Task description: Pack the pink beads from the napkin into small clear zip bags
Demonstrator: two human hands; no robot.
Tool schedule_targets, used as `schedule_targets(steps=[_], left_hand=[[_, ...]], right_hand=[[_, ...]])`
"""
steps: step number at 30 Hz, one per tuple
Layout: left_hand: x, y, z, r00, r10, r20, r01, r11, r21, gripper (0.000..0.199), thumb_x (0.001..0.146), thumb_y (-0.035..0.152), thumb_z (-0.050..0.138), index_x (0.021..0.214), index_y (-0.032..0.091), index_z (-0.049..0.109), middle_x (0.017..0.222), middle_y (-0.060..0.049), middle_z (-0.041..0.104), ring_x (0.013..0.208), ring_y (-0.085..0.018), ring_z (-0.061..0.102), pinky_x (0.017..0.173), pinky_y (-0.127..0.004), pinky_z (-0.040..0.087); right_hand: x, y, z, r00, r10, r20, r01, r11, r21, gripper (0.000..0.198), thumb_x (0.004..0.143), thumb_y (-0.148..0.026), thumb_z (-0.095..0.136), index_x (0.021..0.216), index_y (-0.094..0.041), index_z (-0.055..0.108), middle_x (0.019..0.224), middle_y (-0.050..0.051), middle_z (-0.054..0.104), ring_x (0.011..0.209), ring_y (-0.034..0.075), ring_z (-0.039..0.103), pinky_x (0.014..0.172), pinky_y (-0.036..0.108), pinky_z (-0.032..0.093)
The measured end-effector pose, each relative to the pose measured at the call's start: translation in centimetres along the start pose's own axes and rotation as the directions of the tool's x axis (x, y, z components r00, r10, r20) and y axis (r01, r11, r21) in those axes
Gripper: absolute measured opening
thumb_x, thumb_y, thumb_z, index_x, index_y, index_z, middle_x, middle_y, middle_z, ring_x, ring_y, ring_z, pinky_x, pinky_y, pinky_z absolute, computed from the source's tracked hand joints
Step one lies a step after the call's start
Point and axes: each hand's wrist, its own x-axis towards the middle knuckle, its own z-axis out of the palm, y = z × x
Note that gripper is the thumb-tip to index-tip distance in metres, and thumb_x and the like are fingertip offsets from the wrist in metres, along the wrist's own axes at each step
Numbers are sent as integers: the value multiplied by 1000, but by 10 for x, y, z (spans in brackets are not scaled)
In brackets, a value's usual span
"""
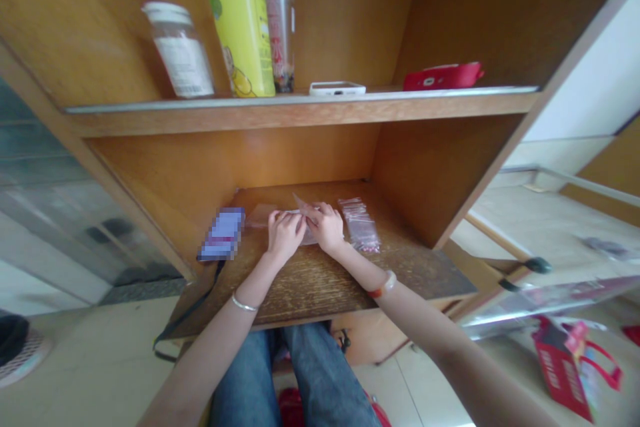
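Both hands meet over the wooden desk, fingers bent around a small clear plastic bag [310, 238]. My left hand [287, 235] is closed at its left side, with the fingertips pressed on it. My right hand [325, 225] pinches it from the right, and a corner of clear film stands up beyond the fingers. What lies inside the bag, if anything, is hidden by the hands. Left of my left hand a flat clear plastic sheet or bag [261, 215] lies on the desk. Just right of my right hand is a stack of clear plastic bags [360, 223].
A phone [221, 235] with a dark strap [195, 307] lies at the desk's left. Overhead, a shelf [300, 110] holds a white-lidded jar [183, 53], a yellow bottle [243, 27], a clear cup [281, 20], a white phone-like object [337, 88] and a red case [443, 76].
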Motion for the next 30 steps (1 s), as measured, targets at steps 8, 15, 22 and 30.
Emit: schedule_targets(steps=[8,15,22,30], left_hand=[[1,5,-5,992,-86,95,80,995,65,49,84,15,43,133,18,42,131,-13,53,115,-27,51,99,-46,30],[0,2,-1,986,-31,162,21,998,60,63,79,9,44,139,23,32,148,-7,33,133,-24,34,105,-44,24],[-1,-3,7,993,-49,109,48,999,19,60,80,16,49,138,15,33,134,-14,51,125,-25,44,105,-43,24],[-2,-4,6,985,-172,13,171,984,52,52,82,30,54,131,15,41,125,-17,57,120,-31,46,101,-49,25]], right_hand=[[1,-1,-1,997,70,33,-73,993,93,37,84,-29,57,121,-29,59,120,6,56,109,22,51,93,36,38],[2,-1,-4,997,35,64,-48,974,222,36,80,-30,62,115,-26,63,119,7,58,110,23,50,95,38,37],[3,3,3,1000,17,3,-17,927,375,31,79,-24,61,110,-22,67,111,7,61,106,20,53,94,36,39],[9,13,-1,963,255,-84,-233,949,212,36,87,-27,47,120,-20,59,120,11,58,111,24,50,93,38,39]])
